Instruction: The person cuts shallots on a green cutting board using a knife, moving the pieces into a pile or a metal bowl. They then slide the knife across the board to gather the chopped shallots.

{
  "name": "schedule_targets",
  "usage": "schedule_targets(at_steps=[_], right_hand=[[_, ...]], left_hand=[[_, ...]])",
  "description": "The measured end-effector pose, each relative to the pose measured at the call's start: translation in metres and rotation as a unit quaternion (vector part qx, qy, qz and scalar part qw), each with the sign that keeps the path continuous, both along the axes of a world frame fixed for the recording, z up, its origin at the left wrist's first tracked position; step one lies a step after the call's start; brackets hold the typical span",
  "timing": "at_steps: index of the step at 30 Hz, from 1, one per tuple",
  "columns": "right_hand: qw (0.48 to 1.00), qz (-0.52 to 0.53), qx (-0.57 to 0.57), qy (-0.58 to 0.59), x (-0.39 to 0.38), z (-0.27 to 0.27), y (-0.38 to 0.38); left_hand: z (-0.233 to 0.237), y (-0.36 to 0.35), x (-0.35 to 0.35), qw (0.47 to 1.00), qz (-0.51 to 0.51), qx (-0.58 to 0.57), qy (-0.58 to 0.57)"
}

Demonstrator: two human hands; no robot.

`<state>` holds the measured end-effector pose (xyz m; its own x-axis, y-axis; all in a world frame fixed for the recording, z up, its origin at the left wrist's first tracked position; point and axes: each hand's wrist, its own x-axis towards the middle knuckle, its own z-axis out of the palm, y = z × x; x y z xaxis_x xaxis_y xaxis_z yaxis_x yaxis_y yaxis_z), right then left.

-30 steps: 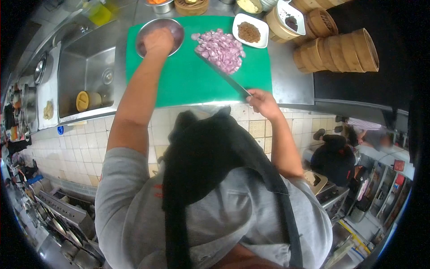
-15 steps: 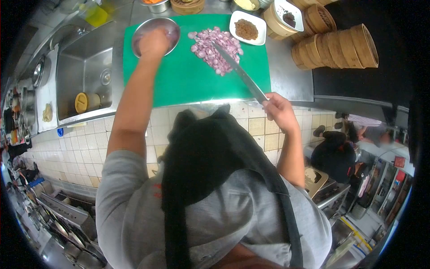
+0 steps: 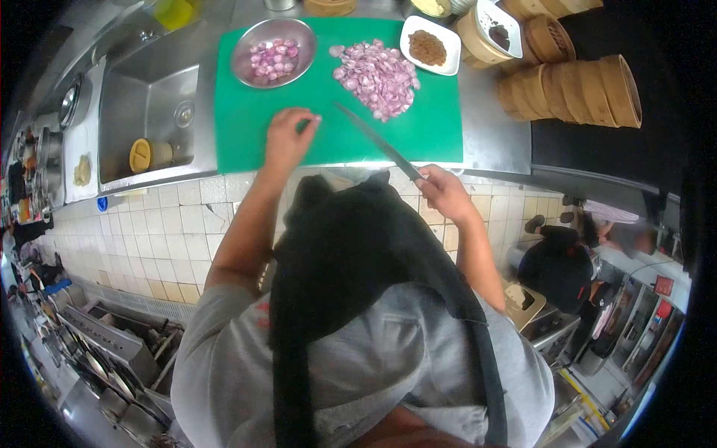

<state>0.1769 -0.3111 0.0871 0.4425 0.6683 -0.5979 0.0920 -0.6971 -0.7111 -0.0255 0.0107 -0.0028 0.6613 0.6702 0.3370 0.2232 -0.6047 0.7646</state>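
My right hand [image 3: 447,196] grips a long knife [image 3: 377,142] by its handle, with the blade angled to the upper left over the green cutting board [image 3: 254,142]. My left hand [image 3: 290,140] is over the board's near part, left of the knife tip. Its thumb and forefinger curl towards each other around what looks like a small shallot [image 3: 317,118], mostly hidden by the fingers. Whole peeled shallots [image 3: 273,60] lie in a metal bowl [image 3: 243,72] at the board's far left. A pile of sliced shallots [image 3: 379,78] covers the board's far middle.
A white dish [image 3: 450,67] of brown minced food stands on the board's far right corner. Stacked bamboo steamers [image 3: 571,91] are to the right. On the left is a steel sink [image 3: 153,97] holding a yellow-lidded container [image 3: 140,155]. Another person [image 3: 556,265] is behind at right.
My left hand has come out of the metal bowl and moved nearer and to the right over the board. The knife has shifted left and towards me, away from the sliced shallots.
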Motion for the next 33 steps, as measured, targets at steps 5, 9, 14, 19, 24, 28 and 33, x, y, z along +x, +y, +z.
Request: schedule_targets(at_steps=[5, 9, 14, 19, 24, 28, 33], right_hand=[[0.997, 0.055, -0.043, -0.013, -0.011, 0.008, 0.014], [0.988, 0.119, -0.041, -0.086, -0.017, 0.0, 0.016], [0.978, 0.144, -0.026, -0.148, -0.022, 0.015, 0.027], [0.936, 0.198, 0.063, -0.282, -0.029, 0.018, 0.03], [0.885, 0.259, 0.024, -0.386, -0.035, 0.037, 0.034], [0.877, 0.277, 0.006, -0.393, -0.035, 0.047, 0.034], [0.908, 0.231, 0.059, -0.344, -0.032, 0.011, 0.037]], left_hand=[[0.005, 0.01, -0.004, 1.0, -0.024, 0.018, 0.008], [0.008, 0.012, 0.004, 0.997, -0.031, 0.07, 0.007], [0.004, 0.018, 0.016, 0.996, -0.044, 0.069, -0.02], [-0.004, 0.014, 0.02, 0.994, -0.093, 0.039, -0.039], [-0.001, 0.009, 0.024, 0.995, -0.086, 0.007, -0.049], [-0.001, 0.008, 0.023, 0.995, -0.081, 0.02, -0.056], [-0.005, 0.006, 0.025, 0.995, -0.067, 0.024, -0.066]])
